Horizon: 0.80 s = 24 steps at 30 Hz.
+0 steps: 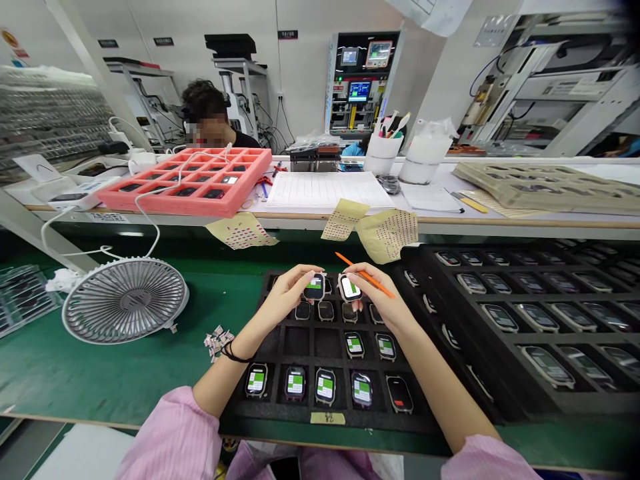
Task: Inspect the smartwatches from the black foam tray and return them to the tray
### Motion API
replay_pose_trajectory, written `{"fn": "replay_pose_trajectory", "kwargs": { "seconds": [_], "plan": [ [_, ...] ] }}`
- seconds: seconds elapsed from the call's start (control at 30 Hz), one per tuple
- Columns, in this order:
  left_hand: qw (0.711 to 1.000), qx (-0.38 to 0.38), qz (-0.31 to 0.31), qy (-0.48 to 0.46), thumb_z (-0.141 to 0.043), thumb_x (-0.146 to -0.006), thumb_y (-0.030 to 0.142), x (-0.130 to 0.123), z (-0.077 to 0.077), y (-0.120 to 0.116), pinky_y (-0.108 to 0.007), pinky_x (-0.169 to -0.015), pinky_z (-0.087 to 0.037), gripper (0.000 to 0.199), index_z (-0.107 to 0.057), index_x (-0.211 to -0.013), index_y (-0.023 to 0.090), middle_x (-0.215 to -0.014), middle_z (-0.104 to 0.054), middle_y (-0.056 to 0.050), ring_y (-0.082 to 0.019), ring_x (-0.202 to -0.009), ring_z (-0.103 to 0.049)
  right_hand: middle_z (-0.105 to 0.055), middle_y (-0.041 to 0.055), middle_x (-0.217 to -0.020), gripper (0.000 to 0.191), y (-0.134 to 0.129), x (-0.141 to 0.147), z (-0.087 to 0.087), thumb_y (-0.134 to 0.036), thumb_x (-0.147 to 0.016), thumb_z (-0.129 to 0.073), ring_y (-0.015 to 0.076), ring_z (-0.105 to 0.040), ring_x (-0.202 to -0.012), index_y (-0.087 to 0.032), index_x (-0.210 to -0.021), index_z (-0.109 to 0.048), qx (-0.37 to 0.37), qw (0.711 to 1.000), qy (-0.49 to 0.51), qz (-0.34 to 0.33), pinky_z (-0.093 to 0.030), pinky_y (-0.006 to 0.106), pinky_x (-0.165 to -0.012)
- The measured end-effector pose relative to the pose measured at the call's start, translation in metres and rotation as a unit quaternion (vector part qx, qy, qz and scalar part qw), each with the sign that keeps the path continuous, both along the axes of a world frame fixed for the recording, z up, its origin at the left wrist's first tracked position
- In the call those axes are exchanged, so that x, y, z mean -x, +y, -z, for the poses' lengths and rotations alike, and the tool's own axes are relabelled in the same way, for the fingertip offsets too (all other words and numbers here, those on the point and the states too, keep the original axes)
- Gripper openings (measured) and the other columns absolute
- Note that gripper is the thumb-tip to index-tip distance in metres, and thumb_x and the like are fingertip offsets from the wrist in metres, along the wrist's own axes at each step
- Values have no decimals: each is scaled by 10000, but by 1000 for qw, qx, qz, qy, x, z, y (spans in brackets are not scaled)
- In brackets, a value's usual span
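Observation:
My left hand (291,288) grips a smartwatch (315,287) whose lit screen shows green and white. Beside it, my right hand (374,288) holds a second smartwatch (351,287) with a bright white and green screen, and an orange pen (365,274) lies across its fingers. Both watches hang over a black foam tray (329,415) with several watches in its compartments. Most in the two front rows have green and white screens; the one at the front right (399,393) shows red. Two compartments in the second row from the front hold no watch.
Black foam trays of watches (505,347) stand on the right. A round fan (125,300) and small paper scraps (218,342) lie left. The shelf ahead bears a pink foam tray (230,203), papers (327,190) and a pen cup (383,157). A person (207,113) sits behind it.

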<state>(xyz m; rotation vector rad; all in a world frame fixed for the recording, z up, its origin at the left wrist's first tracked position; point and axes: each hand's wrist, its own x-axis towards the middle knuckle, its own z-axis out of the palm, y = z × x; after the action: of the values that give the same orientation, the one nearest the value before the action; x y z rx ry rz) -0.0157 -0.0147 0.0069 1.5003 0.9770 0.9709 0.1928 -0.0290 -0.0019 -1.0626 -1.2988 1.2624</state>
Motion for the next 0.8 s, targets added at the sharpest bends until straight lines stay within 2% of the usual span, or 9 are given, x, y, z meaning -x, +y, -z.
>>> {"fn": "replay_pose_trajectory", "kwargs": {
  "seconds": [0.17, 0.3, 0.47, 0.67, 0.8],
  "plan": [
    [999, -7, 26, -16, -628, -836, 462, 1, 4, 0, -183, -471, -379, 446, -611, -1179, 177, -1029, -672, -73, -79, -604, -505, -583, -21, -701, 244, -1, -1, 0, -437, -798, -704, 113, -565, -437, -229, -908, -635, -1, 1000, -2, 1, -437, 255, -407],
    [999, -6, 23, -21, -612, -847, 457, 1, 2, -1, -167, -409, -309, 417, -616, -1157, 179, -920, -659, -55, -56, -533, -434, -584, -21, -695, 240, 0, -2, 0, -438, -798, -704, 118, -562, -435, -232, -900, -635, -1, 1000, -4, 3, -441, 264, -405],
    [1000, -2, 10, -7, -570, -864, 511, 1, 0, 0, -194, -380, -230, 431, -645, -1143, 193, -745, -571, -5, -44, -453, -319, -567, -30, -654, 231, 1, -1, 1, -432, -799, -705, 113, -542, -423, -229, -890, -642, -6, 1000, 0, 8, -444, 263, -399],
    [1000, -2, 0, 2, -541, -878, 509, 2, 1, 1, -190, -386, -267, 425, -664, -1090, 163, -713, -533, -1, -55, -466, -367, -542, -39, -634, 228, -1, -1, 1, -424, -795, -712, 95, -513, -406, -220, -864, -638, -10, 1000, -6, 7, -433, 253, -398],
    [1000, -9, 20, 2, -536, -894, 444, 3, 3, 2, -173, -403, -326, 413, -608, -1214, 193, -789, -549, -3, -45, -486, -389, -594, -20, -742, 259, 0, -4, 2, -401, -800, -713, 104, -583, -466, -219, -959, -618, -16, 1000, -11, -23, -442, 242, -419]
  ]
}}
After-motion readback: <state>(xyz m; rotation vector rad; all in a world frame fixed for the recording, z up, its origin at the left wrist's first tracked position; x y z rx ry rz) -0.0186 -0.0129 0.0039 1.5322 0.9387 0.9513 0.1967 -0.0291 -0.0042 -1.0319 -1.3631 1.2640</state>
